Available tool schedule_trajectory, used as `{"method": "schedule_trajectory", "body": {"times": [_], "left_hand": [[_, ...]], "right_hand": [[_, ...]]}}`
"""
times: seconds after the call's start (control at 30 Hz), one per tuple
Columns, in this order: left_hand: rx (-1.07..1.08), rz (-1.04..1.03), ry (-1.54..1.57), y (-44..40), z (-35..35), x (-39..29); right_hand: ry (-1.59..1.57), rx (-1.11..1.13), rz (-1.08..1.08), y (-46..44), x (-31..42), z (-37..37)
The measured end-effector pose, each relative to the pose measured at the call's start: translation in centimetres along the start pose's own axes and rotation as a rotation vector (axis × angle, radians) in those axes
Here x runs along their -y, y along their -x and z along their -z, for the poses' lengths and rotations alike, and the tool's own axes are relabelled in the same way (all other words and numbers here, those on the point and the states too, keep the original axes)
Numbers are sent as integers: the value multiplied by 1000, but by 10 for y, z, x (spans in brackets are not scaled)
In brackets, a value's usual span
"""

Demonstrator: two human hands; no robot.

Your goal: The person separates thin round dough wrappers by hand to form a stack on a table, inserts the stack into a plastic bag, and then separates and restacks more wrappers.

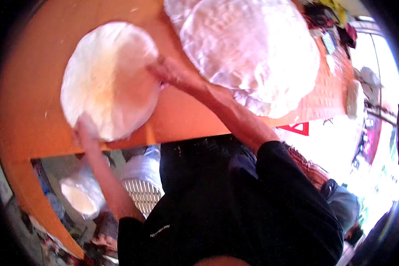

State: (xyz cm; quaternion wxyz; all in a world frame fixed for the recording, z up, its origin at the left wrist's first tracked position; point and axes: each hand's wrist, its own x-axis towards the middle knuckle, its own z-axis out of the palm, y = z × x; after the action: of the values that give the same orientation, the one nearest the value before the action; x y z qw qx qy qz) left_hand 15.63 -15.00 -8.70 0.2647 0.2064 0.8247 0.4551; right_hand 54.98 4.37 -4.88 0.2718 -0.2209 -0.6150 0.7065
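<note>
A round, pale flatbread (106, 84) with a lightly browned middle lies at the left of the orange table. My right hand (165, 71) is closed on its right edge, with the fingertips partly hidden. At the near left edge, my left hand (85, 128) grips the same bread, thumb side on top; it is slightly blurred. Whether one bread or a few layers lie there I cannot tell. To the right, beyond my right forearm, larger thin flatbreads (248, 44) are spread in an overlapping pile, washed out by bright light.
The orange table (31, 88) has its near edge just before my body. Below it stand a slatted white basket (142, 195) and a plastic-wrapped bundle (80, 195). Cloths and small items (328, 40) lie at the far right, near a pale roll-shaped object (354, 99).
</note>
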Motion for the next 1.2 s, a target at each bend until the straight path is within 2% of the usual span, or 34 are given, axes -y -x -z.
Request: {"method": "schedule_trajectory", "body": {"times": [0.03, 0.07, 0.13, 0.17, 0.2, 0.23, 0.27, 0.3, 0.37, 0.4, 0.43, 0.47, 0.5, 0.57, 0.63, 0.67, 0.7, 0.73, 0.77, 0.83, 0.87, 0.93, 0.97, 1.0, 1.03, 1.07, 1.1, 1.13, 1.17, 1.2], "left_hand": [[-62, 31, 434, 11, 9, -3], [-132, -42, 402, 0, 26, 17], [-235, -208, -74, 4, 53, 24], [-279, -285, -191, 23, 62, 9], [-324, -365, -304, 44, 58, -16], [-317, -369, -293, 63, 42, -38], [-374, -444, -183, 88, 28, -60], [-435, -518, -76, 115, 15, -82], [-172, -452, 76, 155, -27, -113], [-41, -380, 148, 170, -50, -118], [92, -287, 139, 202, -86, -146], [268, -220, 218, 199, -114, -125], [423, 10, 250, 231, -149, -149], [609, 83, 253, 265, -203, -160], [664, 166, 356, 288, -237, -178], [652, 171, 355, 288, -247, -180], [673, 289, 453, 287, -258, -182], [696, 407, 545, 285, -265, -183], [686, 405, 541, 283, -272, -180], [708, 511, 649, 280, -280, -173], [696, 509, 647, 283, -282, -172], [376, 60, 253, 294, -284, -169], [366, 59, 248, 294, -282, -170], [364, 163, 323, 294, -280, -172], [362, 267, 396, 294, -278, -172], [358, 276, 378, 295, -275, -169], [463, 408, 536, 293, -276, -167], [570, 530, 707, 287, -283, -167], [572, 528, 707, 281, -286, -165], [625, 502, 770, 276, -286, -160]], "right_hand": [[253, -197, -129, 16, 42, -16], [500, -389, -262, 26, 68, -24], [641, -563, -334, 75, 94, 17], [501, -719, -404, 104, 120, 45], [561, -832, -283, 143, 120, 91], [465, -1030, -35, 178, 122, 130], [979, -1283, -282, 216, 112, 189], [863, -1452, -414, 233, 138, 203], [233, -1327, -473, 269, 139, 259], [180, -1252, -392, 263, 151, 252], [257, -1221, -399, 255, 152, 254], [323, -1221, -401, 242, 156, 252], [380, -1217, -410, 233, 156, 249], [355, -1189, -440, 227, 147, 258], [347, -1149, -479, 229, 145, 265], [213, -1069, -492, 233, 148, 269], [82, -985, -500, 234, 151, 273], [196, -926, -514, 232, 156, 261], [189, -917, -513, 234, 153, 263], [320, -697, -614, 237, 148, 267], [315, -686, -612, 235, 146, 268], [545, -735, -574, 231, 146, 268], [660, -757, -548, 222, 153, 264], [547, -747, -408, 215, 159, 254], [606, -630, -343, 204, 186, 235], [632, -585, -250, 191, 200, 222], [549, -531, -89, 182, 229, 202], [432, -587, 10, 175, 233, 211], [314, -636, 106, 166, 246, 211], [320, -632, 18, 171, 272, 209]]}}
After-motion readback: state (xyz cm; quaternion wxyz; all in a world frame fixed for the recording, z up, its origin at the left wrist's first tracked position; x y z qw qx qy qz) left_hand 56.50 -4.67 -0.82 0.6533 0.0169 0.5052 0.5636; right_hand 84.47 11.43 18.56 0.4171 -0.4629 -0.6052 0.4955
